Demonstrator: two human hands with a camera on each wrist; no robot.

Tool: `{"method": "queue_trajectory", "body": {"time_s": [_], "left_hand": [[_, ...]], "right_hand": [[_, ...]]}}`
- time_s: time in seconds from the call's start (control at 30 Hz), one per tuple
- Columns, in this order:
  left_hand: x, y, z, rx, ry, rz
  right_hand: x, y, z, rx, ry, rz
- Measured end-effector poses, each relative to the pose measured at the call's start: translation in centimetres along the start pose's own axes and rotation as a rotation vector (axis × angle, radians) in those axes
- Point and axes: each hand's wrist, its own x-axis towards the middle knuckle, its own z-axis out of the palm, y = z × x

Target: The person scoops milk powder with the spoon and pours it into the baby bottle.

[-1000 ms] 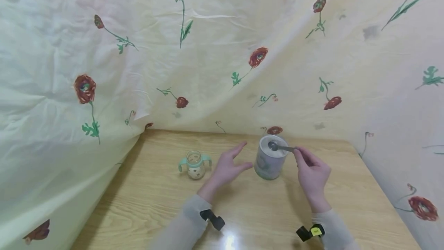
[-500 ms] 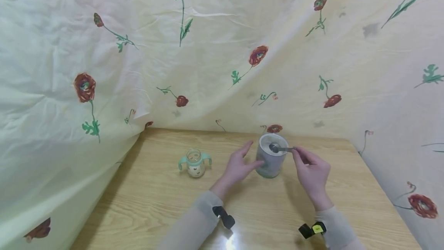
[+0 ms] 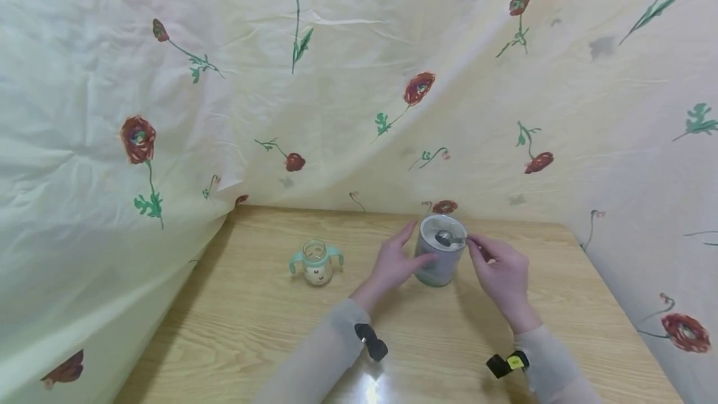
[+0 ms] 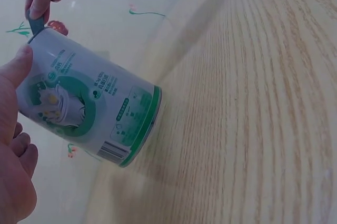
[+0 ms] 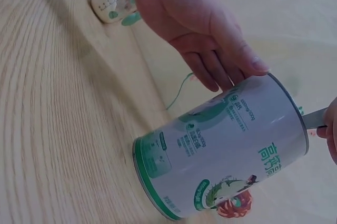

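Note:
A white and green milk powder can (image 3: 445,270) stands upright on the table, its top uncovered. My left hand (image 3: 392,264) holds the can from its left side, thumb across the front near the rim, as the right wrist view also shows with the can (image 5: 237,129) large in front. Between thumb and fingertips, my right hand (image 3: 502,270) pinches the handle of a grey spoon (image 3: 444,238). The round bowl of the spoon lies within the can's mouth, and its handle (image 4: 36,24) crosses the rim. The can's inside is hidden in both wrist views.
A clear baby bottle (image 3: 317,273) with mint-green handles stands open-topped to the left of the left hand. Pale wood makes up the tabletop (image 3: 252,304). Behind and at the sides hangs a cream curtain (image 3: 336,111) with red flowers.
My left hand has moved right, from beside the can onto its side. The right hand has shifted slightly left, bringing the spoon handle in over the rim.

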Motion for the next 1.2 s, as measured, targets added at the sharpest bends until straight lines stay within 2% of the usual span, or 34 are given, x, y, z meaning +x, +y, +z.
{"method": "queue_trajectory", "body": {"time_s": [0.2, 0.33, 0.5, 0.87, 1.07, 1.2], "left_hand": [[0.5, 0.1, 0.2, 0.030, -0.017, 0.008], [0.6, 0.1, 0.4, 0.014, -0.016, 0.013], [0.7, 0.2, 0.6, -0.018, -0.014, 0.007], [1.1, 0.3, 1.2, -0.041, -0.015, -0.038], [1.3, 0.3, 1.4, -0.083, -0.013, -0.022], [1.4, 0.3, 1.4, -0.098, -0.009, -0.024]], "right_hand": [[0.4, 0.2, 0.0, -0.051, -0.063, -0.092], [0.7, 0.4, -0.1, -0.096, -0.130, -0.187], [1.1, 0.8, -0.1, -0.093, -0.205, -0.271], [1.9, 0.9, 0.0, -0.092, -0.259, -0.396], [2.5, 0.8, 0.3, -0.125, -0.321, -0.395], [3.3, 0.3, 0.5, -0.155, -0.408, -0.362]]}}
